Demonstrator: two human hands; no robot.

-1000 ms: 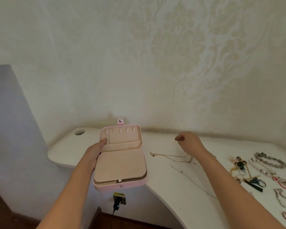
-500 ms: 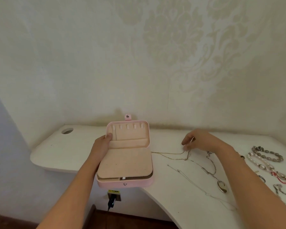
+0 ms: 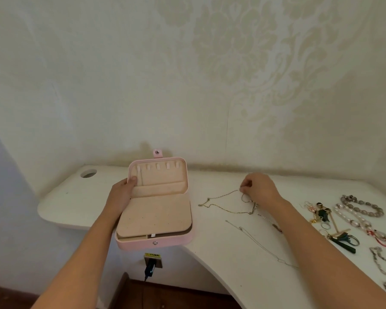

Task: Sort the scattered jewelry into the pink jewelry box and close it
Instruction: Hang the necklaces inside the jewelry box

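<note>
1. Since a second ago the right hand (image 3: pixel 260 189) has dropped from a loose fist above the bench (image 3: pixel 76 204) onto the gold chain necklace (image 3: pixel 223 195). The left hand (image 3: pixel 120 192) has kept its hold on the pink jewelry box (image 3: pixel 134 243).
2. That box sits at the bench's front edge, lid raised. A beige tray covers the base, and a row of small hooks runs under the lid's top rim.
3. The left thumb presses the lid's inner left edge. The other fingers are behind the lid, so I cannot tell how they lie.
4. Right of the box, the right fingers (image 3: pixel 243 188) pinch the chain's upper end. Its loops trail back toward the box across the bench.
5. The step in hand looks like lifting this necklace into the box. Raise it slowly and straight up so the loops fall free and do not knot or drag the neighbouring strands. Keep the lid braced and hang the necklace from a hook.
6. Nearer the front and right of the box lies a thin silver chain (image 3: pixel 261 245). It is close enough to snag.
7. Far right of the box wait a grey bead bracelet (image 3: pixel 363 207), a bunch of keys (image 3: pixel 343 239) and more bracelets. Most of the sorting seems still to be done.
</note>
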